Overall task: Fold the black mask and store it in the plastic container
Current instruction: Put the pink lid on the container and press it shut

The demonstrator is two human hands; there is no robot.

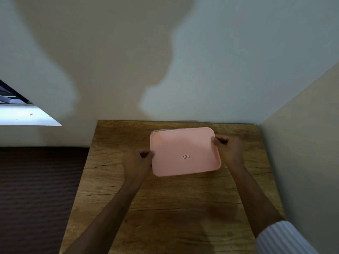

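A pink lid [183,149] with a small sticker covers the plastic container, whose clear rim [156,131] peeks out at the far left corner. It rests on the far part of the wooden table [165,208]. My left hand [136,164] grips the lid's left edge with curled fingers. My right hand [228,148] grips the right edge the same way. The black mask is not visible; the lid hides the container's inside.
The table stands in a corner, with a pale wall [165,70] behind it and another wall [302,153] close on the right. A dark ribbed surface [36,189] lies to the left below table level. A window opening [22,114] is at the far left.
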